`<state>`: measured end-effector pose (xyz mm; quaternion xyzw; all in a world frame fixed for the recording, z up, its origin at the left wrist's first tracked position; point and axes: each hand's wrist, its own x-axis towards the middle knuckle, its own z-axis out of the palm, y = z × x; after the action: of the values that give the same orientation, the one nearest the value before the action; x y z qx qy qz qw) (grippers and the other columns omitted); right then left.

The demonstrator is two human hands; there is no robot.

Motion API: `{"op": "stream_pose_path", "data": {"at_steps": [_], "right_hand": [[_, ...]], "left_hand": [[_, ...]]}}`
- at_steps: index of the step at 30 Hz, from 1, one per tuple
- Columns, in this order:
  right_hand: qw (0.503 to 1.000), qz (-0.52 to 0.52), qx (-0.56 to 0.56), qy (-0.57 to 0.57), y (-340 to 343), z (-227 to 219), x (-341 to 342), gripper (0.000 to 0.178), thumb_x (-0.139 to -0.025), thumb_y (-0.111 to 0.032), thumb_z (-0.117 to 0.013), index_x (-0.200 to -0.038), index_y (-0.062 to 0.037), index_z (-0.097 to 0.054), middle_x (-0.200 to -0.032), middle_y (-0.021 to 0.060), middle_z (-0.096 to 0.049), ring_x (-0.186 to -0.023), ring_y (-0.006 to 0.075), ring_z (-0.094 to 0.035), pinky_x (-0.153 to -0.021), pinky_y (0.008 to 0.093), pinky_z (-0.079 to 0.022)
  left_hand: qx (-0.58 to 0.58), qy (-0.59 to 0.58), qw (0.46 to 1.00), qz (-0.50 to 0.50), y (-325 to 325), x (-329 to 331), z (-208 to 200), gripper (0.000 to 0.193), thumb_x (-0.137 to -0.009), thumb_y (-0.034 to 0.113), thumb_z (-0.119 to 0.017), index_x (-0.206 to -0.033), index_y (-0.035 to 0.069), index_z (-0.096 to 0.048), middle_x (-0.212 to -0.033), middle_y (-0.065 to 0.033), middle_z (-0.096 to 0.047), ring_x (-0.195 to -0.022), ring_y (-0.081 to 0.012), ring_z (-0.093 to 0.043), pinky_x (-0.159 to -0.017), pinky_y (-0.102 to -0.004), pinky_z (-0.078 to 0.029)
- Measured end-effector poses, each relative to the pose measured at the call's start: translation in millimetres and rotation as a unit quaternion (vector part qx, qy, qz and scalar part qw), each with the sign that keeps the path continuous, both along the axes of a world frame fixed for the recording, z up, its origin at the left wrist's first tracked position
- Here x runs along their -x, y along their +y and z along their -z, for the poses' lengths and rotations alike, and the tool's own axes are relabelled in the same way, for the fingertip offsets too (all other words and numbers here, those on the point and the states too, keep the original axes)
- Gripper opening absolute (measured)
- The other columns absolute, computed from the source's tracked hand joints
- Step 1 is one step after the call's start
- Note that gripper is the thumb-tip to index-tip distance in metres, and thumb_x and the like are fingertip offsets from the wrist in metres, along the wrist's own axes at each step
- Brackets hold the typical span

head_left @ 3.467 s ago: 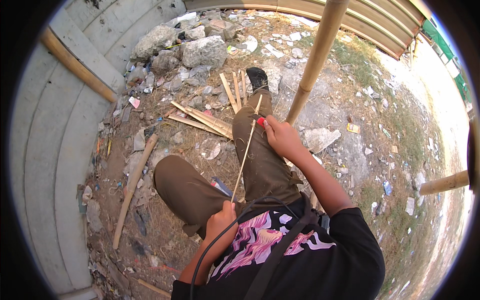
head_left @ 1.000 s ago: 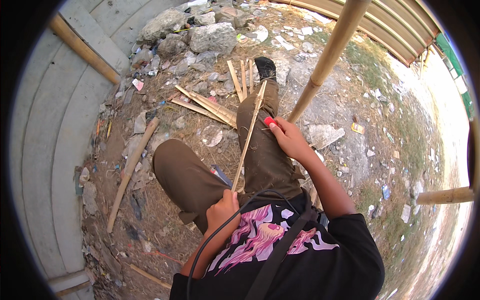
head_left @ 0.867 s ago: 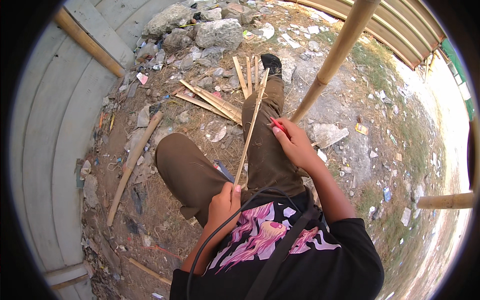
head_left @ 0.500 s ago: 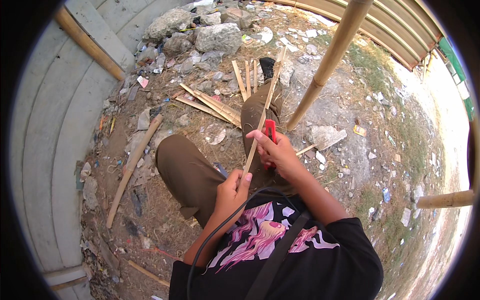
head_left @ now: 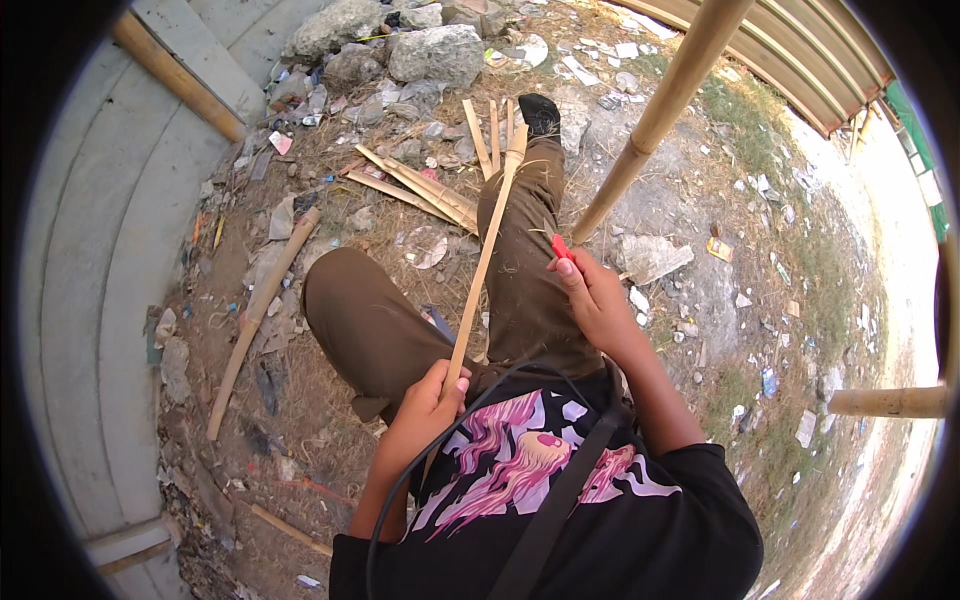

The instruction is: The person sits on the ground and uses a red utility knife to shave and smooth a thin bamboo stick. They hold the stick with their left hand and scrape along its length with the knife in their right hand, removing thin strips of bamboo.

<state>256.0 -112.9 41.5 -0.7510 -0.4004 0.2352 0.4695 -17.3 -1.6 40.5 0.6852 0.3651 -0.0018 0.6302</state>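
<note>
My left hand [head_left: 428,398] grips the near end of a long thin bamboo strip [head_left: 485,255] that slants up over my brown-trousered legs [head_left: 400,330] toward my black shoe [head_left: 540,112]. My right hand [head_left: 592,300] is closed on a small red-handled cutter [head_left: 562,247], held just right of the strip and apart from it. Several split bamboo strips [head_left: 420,188] lie on the ground beyond my knee. I am seated, in a black shirt with a pink print.
A thick bamboo pole [head_left: 660,110] slants up at the right and another pole [head_left: 885,402] sticks in from the right edge. Grey rocks [head_left: 430,50] sit at the top. A bamboo stick [head_left: 262,315] lies left, beside a concrete wall [head_left: 110,260]. Litter covers the dirt.
My right hand went down to the strip beside my left hand half a second ago, and has now moved back out to the right with the red cutter. The strip's far end shifted slightly left.
</note>
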Motion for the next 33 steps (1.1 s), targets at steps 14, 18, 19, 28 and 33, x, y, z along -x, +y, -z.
{"op": "stream_pose_path", "data": {"at_steps": [14, 18, 19, 28, 33], "right_hand": [[0.973, -0.126, -0.003, -0.193, 4, 6, 24, 0.037, -0.103, -0.04, -0.059, -0.091, -0.0054, -0.06, -0.064, 0.02, -0.061, -0.062, 0.0432, -0.064, -0.056, 0.0518, -0.047], [0.97, -0.13, -0.001, -0.203, -3, 8, 21, 0.038, -0.103, -0.041, -0.06, -0.087, -0.0067, -0.059, -0.061, 0.0181, -0.06, -0.059, 0.0413, -0.064, -0.052, 0.0502, -0.046], [0.969, -0.129, -0.004, -0.212, -4, 8, 21, 0.038, -0.102, -0.042, -0.061, -0.087, -0.0071, -0.059, -0.061, 0.0174, -0.06, -0.058, 0.0407, -0.063, -0.051, 0.0497, -0.046], [0.945, -0.078, 0.021, -0.317, 19, 4, 4, 0.038, -0.101, -0.045, -0.062, -0.084, -0.0105, -0.059, -0.057, 0.0132, -0.059, -0.054, 0.0368, -0.064, -0.049, 0.0481, -0.046], [0.943, 0.045, 0.017, -0.328, 42, 3, -17, 0.04, -0.103, -0.045, -0.059, -0.086, -0.0095, -0.061, -0.057, 0.0148, -0.06, -0.055, 0.0388, -0.064, -0.051, 0.05, -0.047]], "left_hand": [[0.39, -0.174, 0.902, -0.068, 7, -70, -5, 0.032, -0.114, 0.035, -0.042, -0.094, 0.012, -0.049, -0.062, 0.0069, -0.034, -0.054, -0.0041, -0.034, -0.048, -0.0206, -0.03], [0.411, -0.185, 0.889, -0.076, 8, -68, -12, 0.033, -0.114, 0.036, -0.042, -0.092, 0.012, -0.046, -0.062, 0.0068, -0.034, -0.052, -0.0038, -0.032, -0.047, -0.0196, -0.028], [0.403, -0.189, 0.892, -0.073, 8, -68, -11, 0.033, -0.114, 0.036, -0.042, -0.091, 0.012, -0.046, -0.062, 0.0067, -0.034, -0.052, -0.0038, -0.032, -0.047, -0.0195, -0.027], [0.363, -0.197, 0.907, -0.079, 8, -68, -5, 0.035, -0.115, 0.038, -0.038, -0.09, 0.013, -0.042, -0.058, 0.0055, -0.031, -0.045, -0.0044, -0.03, -0.036, -0.0219, -0.028], [0.386, -0.183, 0.902, -0.067, 6, -61, -10, 0.036, -0.114, 0.037, -0.039, -0.089, 0.012, -0.041, -0.058, 0.005, -0.029, -0.045, -0.0061, -0.031, -0.037, -0.0224, -0.027]]}}
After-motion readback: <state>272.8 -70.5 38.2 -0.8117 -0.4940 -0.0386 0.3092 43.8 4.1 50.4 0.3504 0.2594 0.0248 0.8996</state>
